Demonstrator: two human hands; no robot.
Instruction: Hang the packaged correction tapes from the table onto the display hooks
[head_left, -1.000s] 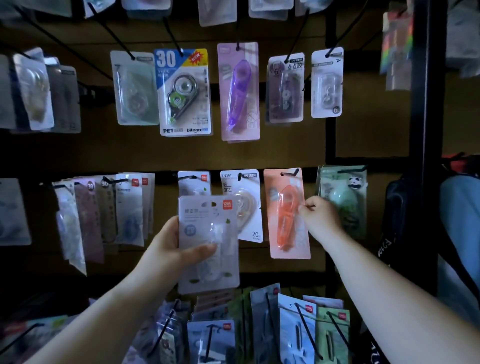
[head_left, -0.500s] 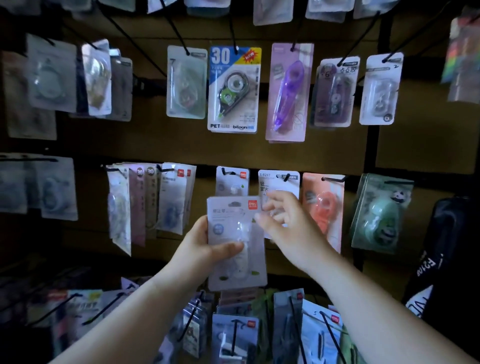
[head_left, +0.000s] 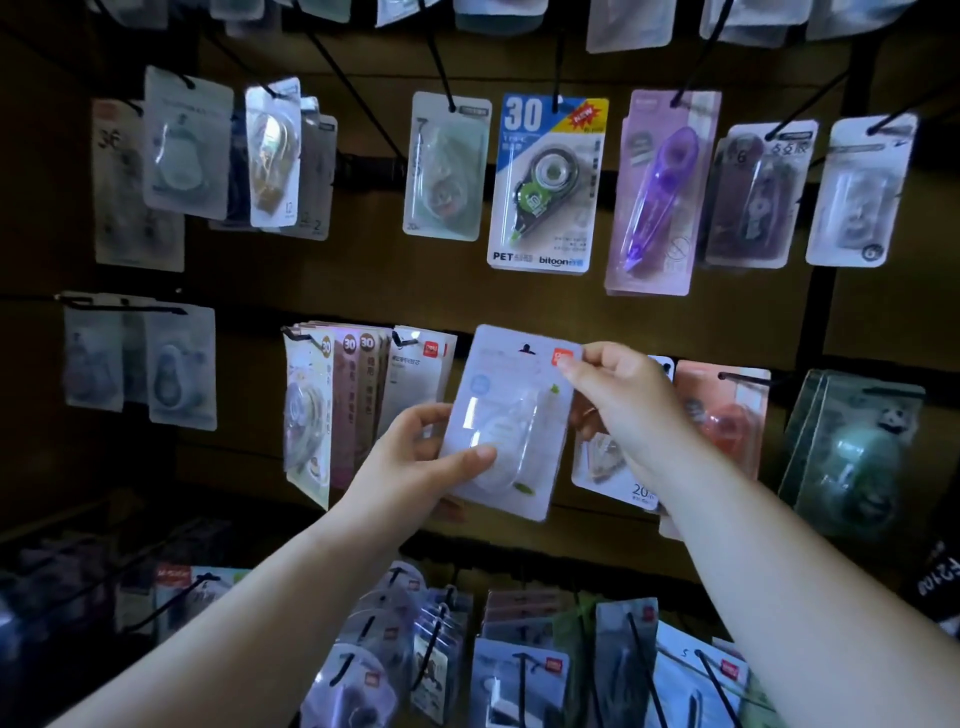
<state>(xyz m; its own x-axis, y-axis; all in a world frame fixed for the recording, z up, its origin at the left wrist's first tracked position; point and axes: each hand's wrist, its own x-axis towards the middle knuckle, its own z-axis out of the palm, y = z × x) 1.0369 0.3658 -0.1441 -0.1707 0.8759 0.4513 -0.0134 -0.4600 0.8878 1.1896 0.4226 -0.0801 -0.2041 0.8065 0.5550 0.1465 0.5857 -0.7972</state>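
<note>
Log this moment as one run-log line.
phase: hanging | left hand: grips pack low | right hand: pinches pack top corner | pack: held before middle row, hooking unclear

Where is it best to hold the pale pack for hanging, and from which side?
Grip the pale pack by its flat card edges, from the sides, as the left hand and right hand do: lower left edge, top right corner. That keeps its top-centre hang hole uncovered.

Head view looks forward, slightly upward, close to the display hooks.
</note>
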